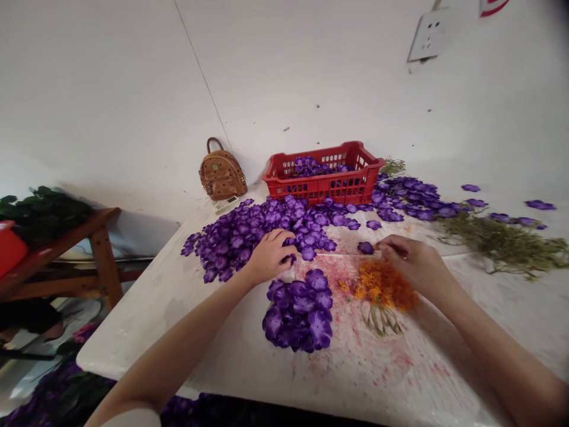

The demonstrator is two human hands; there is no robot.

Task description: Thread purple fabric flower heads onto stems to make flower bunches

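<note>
My left hand [270, 255] rests with curled fingers on the near edge of a big pile of loose purple fabric flowers [249, 234], pinching one purple flower. My right hand [411, 261] is closed in a pinch just above a heap of orange stamen bundles [382, 284], holding a thin pale stem that points left toward a single purple flower [365, 247]. A smaller stack of purple flowers [300, 311] lies on the white table [186, 320] in front of both hands.
A red plastic crate [324, 172] with purple flowers stands at the back by the wall. A brown mini backpack [221, 173] sits left of it. Greenish stems [502, 243] and more purple flowers [413, 198] lie on the right. A wooden bench [71, 249] stands left.
</note>
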